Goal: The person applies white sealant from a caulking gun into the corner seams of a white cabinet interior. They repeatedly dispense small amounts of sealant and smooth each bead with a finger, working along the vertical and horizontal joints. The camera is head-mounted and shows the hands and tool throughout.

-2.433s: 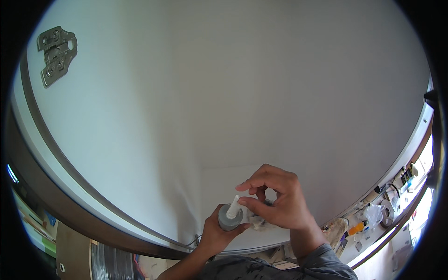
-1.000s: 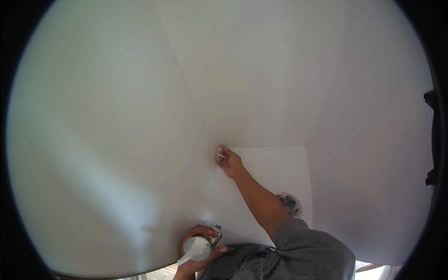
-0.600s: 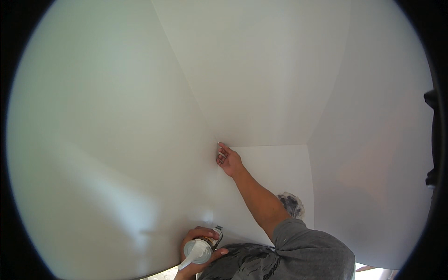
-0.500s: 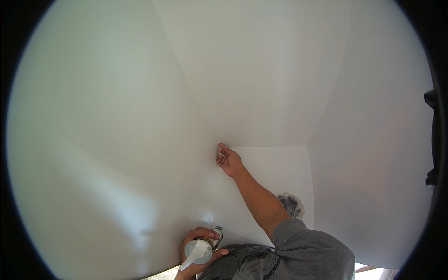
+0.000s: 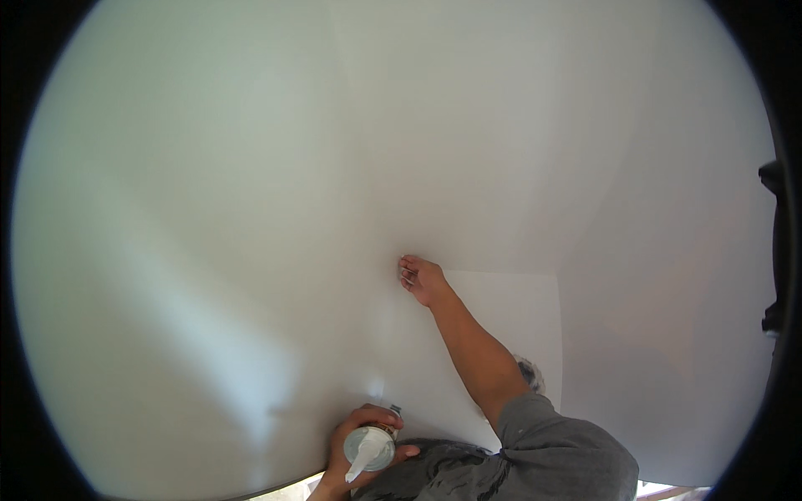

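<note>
My left hand (image 5: 342, 438) is low in the view, in front of my body, its fingers wrapped round a sealant cartridge (image 5: 384, 451). The cartridge's white, tapered nozzle (image 5: 365, 459) points toward me and down. Stretched out ahead, my right hand (image 5: 423, 280) is at the left inner corner between smooth white panels (image 5: 493, 209). Its fingers are curled in, with the foremost fingertip at the panel surface. White smears show on the fingers, and no tool is visible in them.
White panels surround me at the left, right and front, meeting in seams. A horizontal seam (image 5: 501, 273) runs right from near my right hand. Behind my right upper arm is a crumpled-looking white and dark patch (image 5: 531, 374), partly hidden. Bright gaps show at the lower edge.
My right hand has shifted slightly right in the view and turned, its fingers curling more. The panel seams look more blurred. My left hand still holds the cartridge, a little farther right.
</note>
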The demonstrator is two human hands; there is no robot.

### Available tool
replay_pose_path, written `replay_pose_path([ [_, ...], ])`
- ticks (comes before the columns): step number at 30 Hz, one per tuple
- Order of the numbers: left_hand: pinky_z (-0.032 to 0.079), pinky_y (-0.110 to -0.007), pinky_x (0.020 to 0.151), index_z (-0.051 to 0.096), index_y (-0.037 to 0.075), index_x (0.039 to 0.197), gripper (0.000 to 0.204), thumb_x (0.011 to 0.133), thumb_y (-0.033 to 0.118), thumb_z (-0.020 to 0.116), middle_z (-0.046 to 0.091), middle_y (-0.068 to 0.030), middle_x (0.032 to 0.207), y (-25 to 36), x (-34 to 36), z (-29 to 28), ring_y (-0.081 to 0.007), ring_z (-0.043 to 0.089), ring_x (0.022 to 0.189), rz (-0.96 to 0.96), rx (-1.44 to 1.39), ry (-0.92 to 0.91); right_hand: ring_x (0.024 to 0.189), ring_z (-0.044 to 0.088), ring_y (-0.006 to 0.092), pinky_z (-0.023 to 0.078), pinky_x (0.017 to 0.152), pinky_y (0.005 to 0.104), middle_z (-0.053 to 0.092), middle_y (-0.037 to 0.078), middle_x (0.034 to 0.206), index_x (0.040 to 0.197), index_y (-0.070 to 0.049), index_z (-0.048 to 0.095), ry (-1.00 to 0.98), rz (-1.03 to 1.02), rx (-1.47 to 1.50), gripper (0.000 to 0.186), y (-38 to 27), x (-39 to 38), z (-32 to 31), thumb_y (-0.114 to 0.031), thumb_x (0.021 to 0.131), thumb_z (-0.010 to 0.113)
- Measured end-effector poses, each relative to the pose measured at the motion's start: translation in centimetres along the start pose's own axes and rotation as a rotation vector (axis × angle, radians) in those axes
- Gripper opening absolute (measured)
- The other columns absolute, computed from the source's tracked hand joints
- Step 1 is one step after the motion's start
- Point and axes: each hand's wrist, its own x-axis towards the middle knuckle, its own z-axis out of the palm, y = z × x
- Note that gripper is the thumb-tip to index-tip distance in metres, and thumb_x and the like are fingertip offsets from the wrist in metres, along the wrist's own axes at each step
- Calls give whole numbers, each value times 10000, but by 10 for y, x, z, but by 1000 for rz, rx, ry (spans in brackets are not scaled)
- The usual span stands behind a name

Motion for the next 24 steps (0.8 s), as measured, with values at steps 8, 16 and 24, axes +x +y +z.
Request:
replay_pose_path([
  [8,546,-323,853,630,96,1124,566,693,80,996,695,-64,1059,-10,-2,-5,-166,664,950,-32,-23,-11,831,545,116,480,862,344,647,-18,1014,1238,-51,661,9,-27,-39,278,2,-3,2,-41,1014,496],
  [16,543,-314,845,627,93,1124,567,692,67,994,690,-63,1052,-6,-2,-8,-158,656,935,-27,-64,5,839,550,116,479,867,350,645,-24,985,1183,-70,663,-8,-45,-35,238,-5,-12,18,-53,1020,491],
  [24,547,-317,845,635,94,1116,566,683,73,999,693,-62,1056,-10,2,-16,-165,659,935,12,-55,10,843,546,116,486,857,349,626,-29,971,1176,-73,657,-60,-83,36,229,-15,-19,45,-50,1011,499],
])
